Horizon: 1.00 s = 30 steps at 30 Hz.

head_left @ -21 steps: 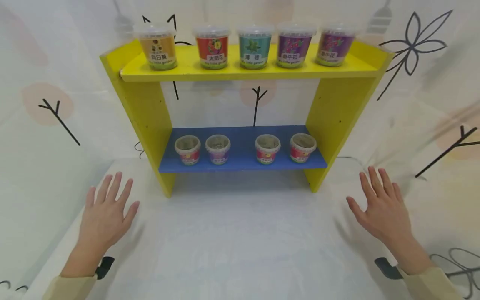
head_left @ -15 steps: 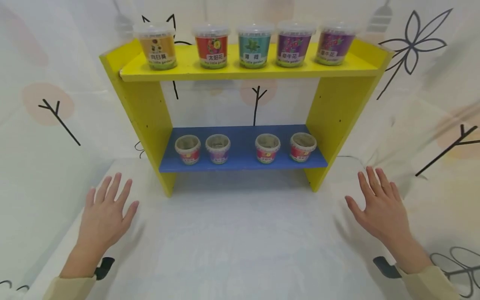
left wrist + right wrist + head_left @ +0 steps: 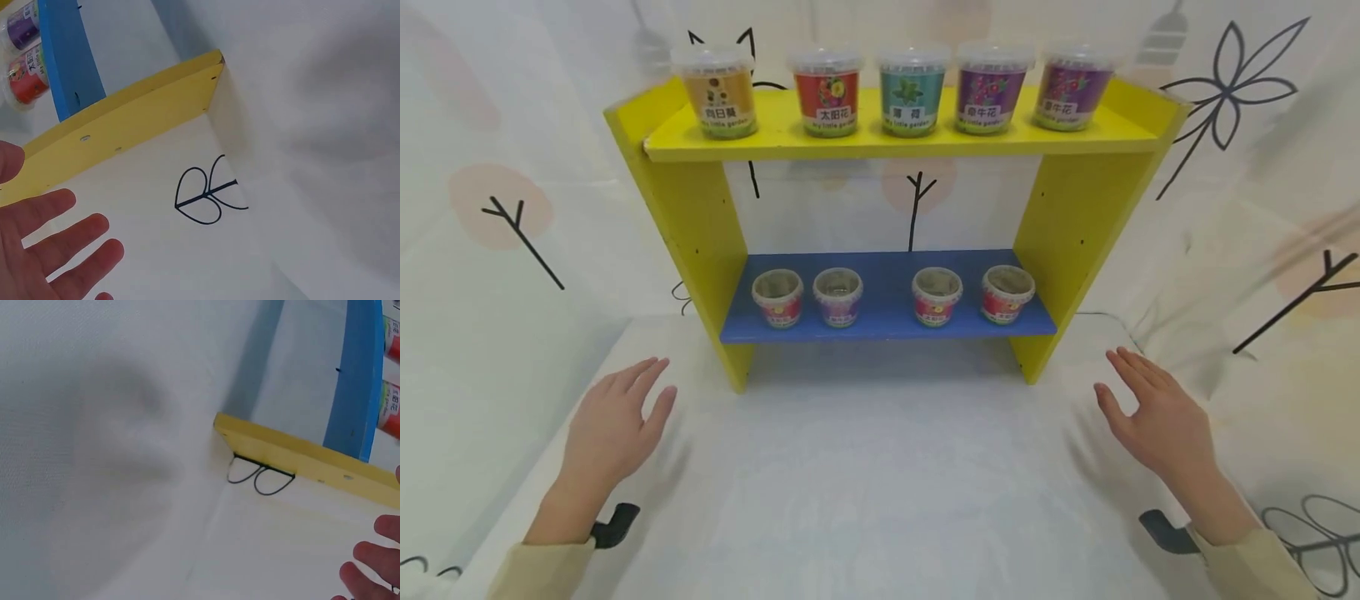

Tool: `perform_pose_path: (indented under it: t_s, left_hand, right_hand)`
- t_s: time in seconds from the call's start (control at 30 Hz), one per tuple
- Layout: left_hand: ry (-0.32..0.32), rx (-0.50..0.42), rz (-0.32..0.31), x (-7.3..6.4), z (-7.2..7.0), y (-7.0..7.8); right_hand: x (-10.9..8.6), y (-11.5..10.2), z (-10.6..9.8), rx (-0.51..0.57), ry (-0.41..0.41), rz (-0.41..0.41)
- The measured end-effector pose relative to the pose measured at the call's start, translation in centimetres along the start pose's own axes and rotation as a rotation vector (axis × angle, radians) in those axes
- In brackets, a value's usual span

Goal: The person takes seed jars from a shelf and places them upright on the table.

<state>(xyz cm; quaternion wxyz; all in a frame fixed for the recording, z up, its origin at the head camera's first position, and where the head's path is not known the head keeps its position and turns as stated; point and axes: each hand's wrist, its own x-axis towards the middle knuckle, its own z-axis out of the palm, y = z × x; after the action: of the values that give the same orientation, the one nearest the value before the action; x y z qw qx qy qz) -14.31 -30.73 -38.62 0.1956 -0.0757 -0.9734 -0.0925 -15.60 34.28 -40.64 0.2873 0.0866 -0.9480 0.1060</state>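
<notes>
My left hand [image 3: 612,429] hovers over the white surface left of the shelf, fingers extended and holding nothing. On the other side my right hand [image 3: 1165,421] is raised likewise, its fingers nearly straight and thumb apart. Between them stands a yellow shelf unit [image 3: 688,242] with a blue lower board [image 3: 880,292]. That board carries a red-labelled cup [image 3: 781,310], a purple-labelled cup [image 3: 838,310] and two more red-labelled cups [image 3: 936,311] to the right. Along the top sit lidded cups: an orange one [image 3: 721,98], a red one [image 3: 827,100], a teal one [image 3: 910,102] and two purple ones [image 3: 988,100].
A white cloth [image 3: 880,483] spreads over the table before the shelf. Behind and at both sides hangs a pale curtain [image 3: 490,333] with line drawings of twigs and flowers. Dark straps [image 3: 616,525] show at the wrists.
Both hands have tilted: the spread fingers have drawn together and bent slightly inward toward the shelf. The cups and shelf have stayed in place.
</notes>
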Motion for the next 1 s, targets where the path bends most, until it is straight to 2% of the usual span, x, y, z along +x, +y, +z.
perform_pose_path:
  t_s: [0.3, 0.43, 0.53, 0.77, 0.87, 1.0]
  left_hand:
    - [-0.031, -0.178, -0.137, 1.4, -0.4, 0.9]
    - [0.012, -0.255, -0.163, 2.1, -0.1, 1.4]
    - [0.052, -0.330, -0.180, 2.8, 0.2, 1.5]
    - [0.105, -0.446, -0.217, 5.0, 1.1, 2.3]
    - [0.110, -0.501, -0.233, 5.9, 1.6, 2.5]
    - [0.081, -0.605, -0.277, 7.1, 2.2, 2.9]
  right_hand:
    - [0.2, -0.7, -0.2, 0.238, -0.063, 0.123]
    - [0.5, -0.9, -0.7, 0.346, -0.127, 0.229]
    - [0.9, -1.1, -1.0, 0.417, -0.181, 0.280]
    - [1.8, -1.8, -1.1, 0.597, -0.271, 0.308]
    - [2.2, -2.2, -1.3, 0.683, -0.265, 0.304]
    - [2.8, -2.6, -1.7, 0.754, -0.244, 0.293]
